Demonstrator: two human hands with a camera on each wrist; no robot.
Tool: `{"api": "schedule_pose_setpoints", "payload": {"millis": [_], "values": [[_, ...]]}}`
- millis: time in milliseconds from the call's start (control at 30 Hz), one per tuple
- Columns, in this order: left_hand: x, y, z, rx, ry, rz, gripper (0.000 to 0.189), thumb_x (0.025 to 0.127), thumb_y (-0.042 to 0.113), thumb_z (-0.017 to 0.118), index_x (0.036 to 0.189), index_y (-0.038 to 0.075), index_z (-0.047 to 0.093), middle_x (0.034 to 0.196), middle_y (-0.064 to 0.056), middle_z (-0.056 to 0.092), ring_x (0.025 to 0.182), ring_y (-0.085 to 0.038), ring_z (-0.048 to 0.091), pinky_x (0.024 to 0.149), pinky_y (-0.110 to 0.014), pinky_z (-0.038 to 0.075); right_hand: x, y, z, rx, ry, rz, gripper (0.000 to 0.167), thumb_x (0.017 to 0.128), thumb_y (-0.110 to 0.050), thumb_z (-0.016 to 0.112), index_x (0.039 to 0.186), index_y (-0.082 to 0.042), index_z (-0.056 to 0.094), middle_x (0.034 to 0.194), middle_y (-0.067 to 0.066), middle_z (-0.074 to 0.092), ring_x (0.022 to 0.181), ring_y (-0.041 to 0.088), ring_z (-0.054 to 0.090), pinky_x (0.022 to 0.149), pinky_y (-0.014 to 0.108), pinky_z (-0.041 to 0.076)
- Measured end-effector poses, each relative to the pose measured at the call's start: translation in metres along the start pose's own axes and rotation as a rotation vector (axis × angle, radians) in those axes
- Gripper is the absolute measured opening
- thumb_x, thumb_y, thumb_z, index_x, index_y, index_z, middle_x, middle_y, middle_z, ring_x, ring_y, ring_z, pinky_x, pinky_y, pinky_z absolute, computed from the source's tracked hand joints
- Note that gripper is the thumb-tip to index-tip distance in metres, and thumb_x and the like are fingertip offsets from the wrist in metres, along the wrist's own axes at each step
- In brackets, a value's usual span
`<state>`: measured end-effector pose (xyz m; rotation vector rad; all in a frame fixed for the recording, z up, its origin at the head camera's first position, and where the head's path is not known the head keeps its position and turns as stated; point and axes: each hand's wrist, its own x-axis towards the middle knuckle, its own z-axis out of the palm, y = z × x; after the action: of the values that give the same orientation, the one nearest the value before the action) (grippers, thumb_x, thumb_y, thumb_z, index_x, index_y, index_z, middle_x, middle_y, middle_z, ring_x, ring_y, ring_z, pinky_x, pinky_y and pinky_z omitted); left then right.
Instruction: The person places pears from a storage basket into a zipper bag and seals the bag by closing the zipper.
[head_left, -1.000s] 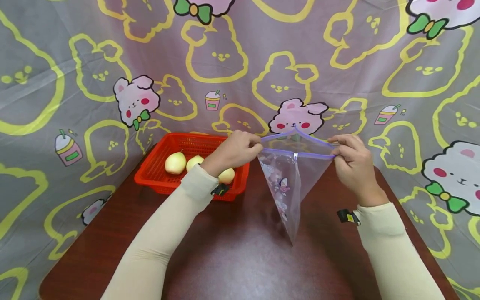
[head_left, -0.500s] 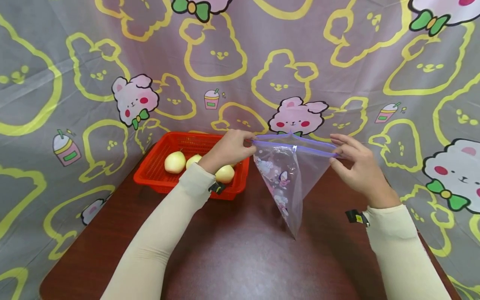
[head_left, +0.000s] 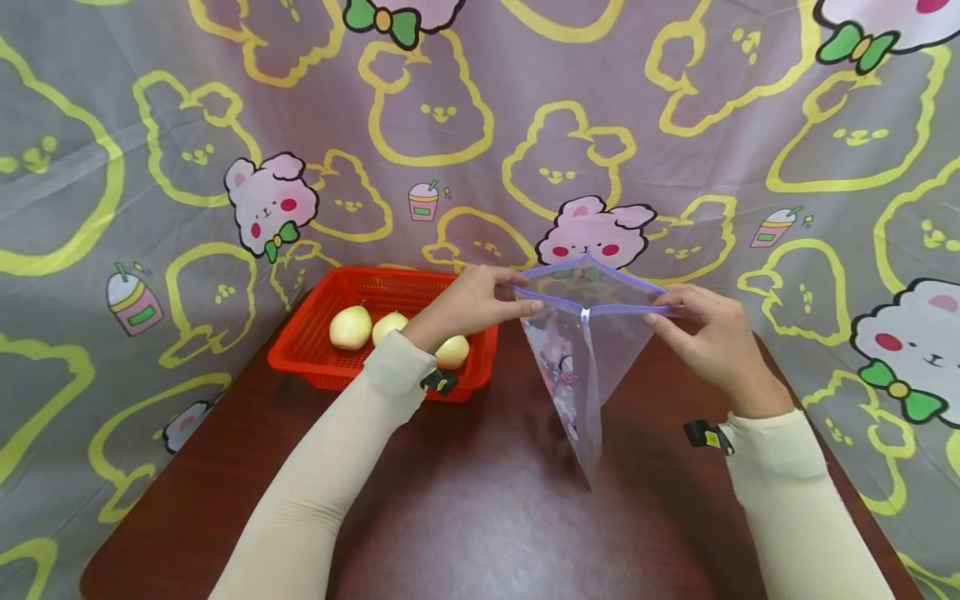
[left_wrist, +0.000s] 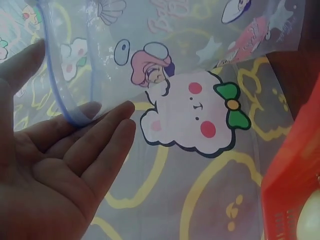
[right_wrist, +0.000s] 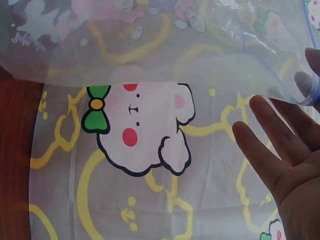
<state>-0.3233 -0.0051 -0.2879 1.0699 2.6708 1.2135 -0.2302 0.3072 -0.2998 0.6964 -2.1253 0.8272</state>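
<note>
A clear zip bag with printed pictures and a purple-blue rim hangs between my hands, its mouth spread and one corner pointing down. My left hand holds the left end of the rim; in the left wrist view, its index fingertip shows through the film and the other fingers extend outside. At the right end, my right hand grips the rim between thumb and fingers. In the right wrist view, two fingers stretch out below the bag's edge. Nothing shows inside the bag.
A red plastic basket with several pale yellow pears stands at the back left of the brown table, partly behind my left forearm. A grey patterned curtain surrounds the table.
Over the last half second my hands come slightly closer together and the bag's mouth spreads wider. My left thumb now reaches over the near rim. The basket and pears stay put.
</note>
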Motion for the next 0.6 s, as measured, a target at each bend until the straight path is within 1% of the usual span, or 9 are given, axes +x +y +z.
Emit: {"api": "schedule_pose_setpoints", "payload": {"millis": [67,167,233,333,433,500,533,600], "values": [[0.001,0.0,0.0,-0.023,0.008,-0.022,0.067,0.079,0.056,0.074,0.127,0.01,0.065,0.11,0.002,0.067,0.095,-0.012,0.064,0.079,-0.027,0.053,0.003,-0.01,0.0,0.01,0.001,0.021,0.024,0.069,0.017,0.078,0.088,0.007,0.068,0.091,0.017,0.069,0.089,-0.008,0.058,0.078,0.008,0.045],[0.003,-0.001,-0.001,-0.047,0.032,-0.03,0.067,0.078,0.058,0.074,0.126,0.012,0.065,0.109,0.003,0.067,0.094,-0.013,0.062,0.078,-0.028,0.053,0.006,-0.018,0.0,0.03,0.013,0.053,0.021,0.072,0.017,0.076,0.091,0.01,0.068,0.092,0.021,0.068,0.088,-0.01,0.058,0.078,0.008,0.045],[0.006,-0.002,-0.002,-0.059,0.055,-0.02,0.064,0.079,0.057,0.073,0.125,0.013,0.066,0.108,0.005,0.067,0.093,-0.013,0.062,0.077,-0.027,0.053,0.007,-0.015,0.002,0.049,0.026,0.078,0.022,0.074,0.017,0.075,0.094,0.01,0.069,0.093,0.022,0.068,0.087,-0.011,0.058,0.077,0.01,0.046],[0.008,-0.001,-0.004,-0.079,0.086,0.008,0.059,0.082,0.055,0.072,0.123,0.013,0.067,0.107,0.005,0.067,0.094,-0.013,0.064,0.078,-0.027,0.053,0.005,-0.001,0.008,0.093,0.054,0.142,0.027,0.076,0.014,0.075,0.102,0.009,0.069,0.094,0.023,0.068,0.084,-0.009,0.061,0.076,0.01,0.047],[0.009,0.001,-0.004,-0.108,0.109,0.025,0.057,0.083,0.052,0.072,0.122,0.011,0.067,0.107,0.005,0.068,0.094,-0.012,0.066,0.078,-0.026,0.053,0.003,0.01,0.014,0.153,0.065,0.255,0.038,0.08,0.005,0.076,0.117,0.003,0.066,0.1,0.018,0.07,0.085,-0.004,0.063,0.075,0.011,0.048],[0.009,0.0,-0.002,-0.113,0.119,0.028,0.055,0.084,0.051,0.072,0.122,0.012,0.067,0.106,0.005,0.068,0.093,-0.012,0.066,0.076,-0.026,0.053,0.002,0.011,0.017,0.191,0.073,0.324,0.046,0.083,-0.001,0.076,0.126,-0.002,0.063,0.103,0.012,0.071,0.087,-0.001,0.064,0.076,0.012,0.048],[0.01,0.0,-0.001,-0.118,0.124,0.027,0.055,0.084,0.051,0.072,0.122,0.012,0.067,0.105,0.005,0.069,0.092,-0.013,0.066,0.076,-0.026,0.053,0.002,0.01,0.018,0.206,0.075,0.353,0.049,0.083,-0.004,0.077,0.129,-0.004,0.061,0.104,0.007,0.072,0.087,0.0,0.065,0.076,0.013,0.048],[0.009,-0.001,0.001,-0.128,0.13,0.024,0.055,0.083,0.05,0.073,0.122,0.012,0.067,0.104,0.006,0.068,0.091,-0.014,0.065,0.074,-0.026,0.054,0.001,0.01,0.021,0.245,0.093,0.388,0.05,0.083,-0.005,0.077,0.13,-0.004,0.061,0.103,-0.001,0.072,0.088,0.002,0.066,0.077,0.014,0.05]]}}
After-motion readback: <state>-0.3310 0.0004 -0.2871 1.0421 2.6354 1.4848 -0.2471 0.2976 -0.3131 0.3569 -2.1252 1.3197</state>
